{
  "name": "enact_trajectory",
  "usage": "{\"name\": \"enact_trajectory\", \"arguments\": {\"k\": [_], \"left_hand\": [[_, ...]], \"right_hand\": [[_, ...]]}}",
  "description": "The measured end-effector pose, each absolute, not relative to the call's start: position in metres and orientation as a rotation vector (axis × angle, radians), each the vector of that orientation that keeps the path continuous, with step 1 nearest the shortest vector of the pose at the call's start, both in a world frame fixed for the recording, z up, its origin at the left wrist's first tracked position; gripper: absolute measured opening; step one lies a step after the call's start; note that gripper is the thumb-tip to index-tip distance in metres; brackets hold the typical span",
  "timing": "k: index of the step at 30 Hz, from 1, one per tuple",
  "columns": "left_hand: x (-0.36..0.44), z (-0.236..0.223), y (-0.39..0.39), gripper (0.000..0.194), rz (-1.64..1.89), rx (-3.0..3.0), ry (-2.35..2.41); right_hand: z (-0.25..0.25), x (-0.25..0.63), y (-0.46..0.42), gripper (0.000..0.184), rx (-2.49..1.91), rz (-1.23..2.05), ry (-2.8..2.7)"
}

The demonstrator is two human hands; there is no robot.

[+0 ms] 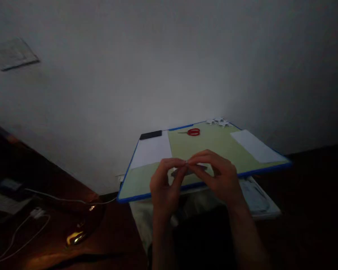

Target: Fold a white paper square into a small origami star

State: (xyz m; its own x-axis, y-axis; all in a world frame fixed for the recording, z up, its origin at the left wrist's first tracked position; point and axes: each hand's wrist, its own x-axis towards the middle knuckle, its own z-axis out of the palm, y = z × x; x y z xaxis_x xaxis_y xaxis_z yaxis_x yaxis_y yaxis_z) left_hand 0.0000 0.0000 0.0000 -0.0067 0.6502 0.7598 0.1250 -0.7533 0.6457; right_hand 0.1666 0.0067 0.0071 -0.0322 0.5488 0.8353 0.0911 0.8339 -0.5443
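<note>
My left hand [167,180] and my right hand [218,172] meet over the near edge of a pale green board [205,144] with a blue rim. The fingertips of both hands are pinched together on a small piece of white paper [186,162], mostly hidden by the fingers. Just under the fingertips shows a greyish shape with pointed ends [202,168]; whether it is part of the paper or lies on the board, I cannot tell. Beyond the hands lie scissors with red handles [193,132], blades pointing left. The picture is dim.
A white sheet [152,150] lies at the board's left with a dark flat object [151,135] at its top. Another white sheet [256,145] is on the right. Several cut white paper shapes [219,121] sit at the far corner. A white cable [70,200] runs left.
</note>
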Motion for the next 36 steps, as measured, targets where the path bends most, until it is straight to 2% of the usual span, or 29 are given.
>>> {"name": "enact_trajectory", "arguments": {"k": [10, 21, 36], "left_hand": [[0.0066, 0.001, 0.0021, 0.021, 1.899, 1.78, 0.724], [0.006, 0.0013, -0.0006, 0.02, 1.852, 1.77, 0.741], [0.0058, 0.0009, 0.0006, 0.019, 1.821, 1.813, 0.67]], "right_hand": [[0.0129, 0.1659, -0.0006, 0.016, -0.597, 0.371, -1.607], [0.0104, 0.1646, 0.0014, 0.01, -0.658, 0.568, -1.529], [0.011, 0.1643, 0.001, 0.01, -0.665, 0.495, -1.547]]}}
